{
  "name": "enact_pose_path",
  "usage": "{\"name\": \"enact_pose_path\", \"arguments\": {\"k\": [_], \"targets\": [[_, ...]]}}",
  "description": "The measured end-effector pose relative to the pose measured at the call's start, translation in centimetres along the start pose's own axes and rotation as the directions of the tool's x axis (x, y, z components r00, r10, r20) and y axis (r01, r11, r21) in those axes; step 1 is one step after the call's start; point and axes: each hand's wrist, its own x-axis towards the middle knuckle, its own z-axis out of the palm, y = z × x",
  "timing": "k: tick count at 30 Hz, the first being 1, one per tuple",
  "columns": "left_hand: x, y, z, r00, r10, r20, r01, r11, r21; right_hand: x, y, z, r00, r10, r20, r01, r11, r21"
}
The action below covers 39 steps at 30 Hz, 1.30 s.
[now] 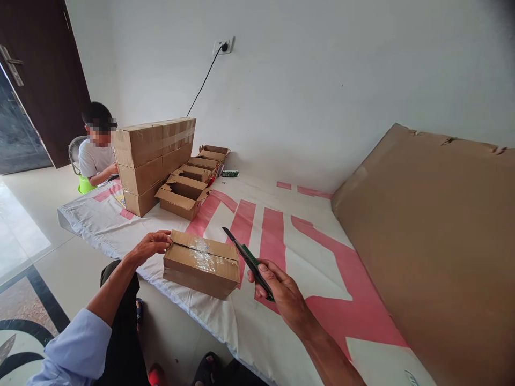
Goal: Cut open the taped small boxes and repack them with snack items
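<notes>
A taped cardboard box [209, 264] lies near the front edge of the cloth-covered surface, clear tape running across the middle of its top seam. My left hand [151, 246] grips the box's left end, its fingers at the upper corner. In my right hand [276, 287] is a green and black utility knife [250, 259], fingers wrapped round its handle. The knife's blade is out, pointing up and to the left. It is held just right of the box, and no contact between blade and box shows.
Stacked closed cartons [147, 163] stand at the back left, beside a row of opened cartons [181, 198]. A large cardboard sheet [434, 236] leans at the right. Behind the stack sits another person [96, 155]. A black cord [205, 80] hangs from the wall socket.
</notes>
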Motion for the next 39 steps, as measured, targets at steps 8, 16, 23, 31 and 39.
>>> {"name": "enact_pose_path", "arguments": {"k": [8,16,23,31,39], "targets": [[0.9,0.4,0.7,0.996,0.075,-0.056,-0.066,0.988,0.138,0.4,-1.9,0.1,0.999,0.013,0.038,-0.01,0.998,-0.064],[0.1,0.9,0.9,0.999,-0.005,0.051,0.004,1.0,0.008,0.9,-3.9,0.1,0.989,0.006,0.145,0.039,0.951,-0.306],[-0.1,1.1,1.7,0.997,0.065,0.053,-0.063,0.998,-0.025,2.0,-6.3,0.0,0.972,0.01,0.235,0.09,0.906,-0.413],[0.0,0.8,1.7,0.991,0.118,0.055,-0.12,0.993,0.019,3.3,-9.0,1.2,0.942,-0.002,0.335,0.184,0.839,-0.512],[0.2,0.4,1.7,0.982,0.176,0.067,-0.183,0.977,0.11,4.0,-10.3,1.5,0.923,0.017,0.384,0.21,0.815,-0.54]]}}
